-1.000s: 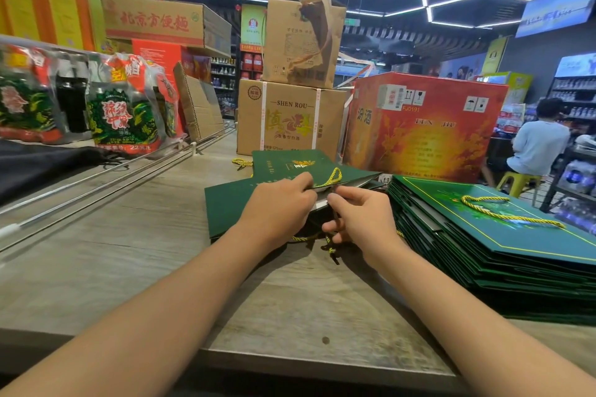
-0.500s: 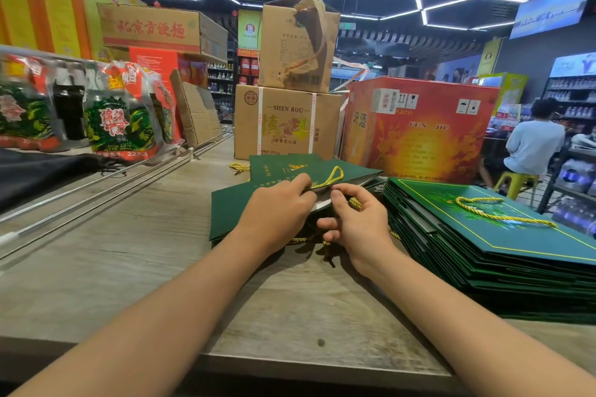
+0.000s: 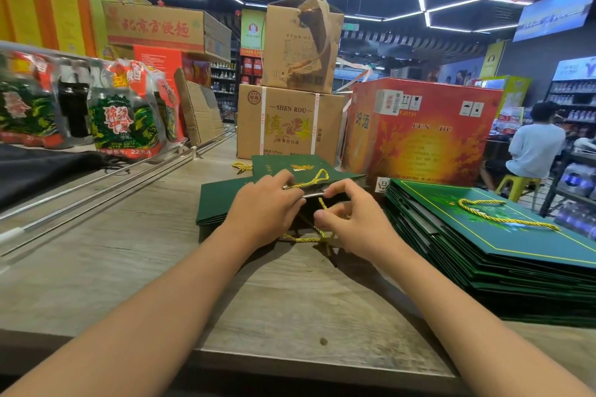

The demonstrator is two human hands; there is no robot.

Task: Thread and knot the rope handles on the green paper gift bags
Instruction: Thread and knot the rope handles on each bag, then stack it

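Note:
A small pile of flat green gift bags (image 3: 219,203) lies on the wooden counter in front of me. My left hand (image 3: 264,209) grips the open top edge of the uppermost bag. My right hand (image 3: 351,222) holds that edge with its upper fingers and pinches a yellow rope handle (image 3: 322,203) between thumb and forefinger just inside the opening. A second loop of yellow rope (image 3: 309,179) lies on the bag's face, and more rope trails below my hands. To the right sits a tall stack of green bags (image 3: 483,267) with a yellow rope (image 3: 503,217) lying on top.
Stacked cardboard cartons (image 3: 290,126) and a red-orange carton (image 3: 422,135) stand behind the bags. Packaged goods (image 3: 125,119) and metal rails (image 3: 96,184) line the left. A seated person (image 3: 532,145) is at the far right. The counter edge (image 3: 290,361) runs close to me.
My right hand has shifted from gripping the bag edge to pinching the yellow rope at the opening, with the fingers spread apart. The left hand stays on the bag edge.

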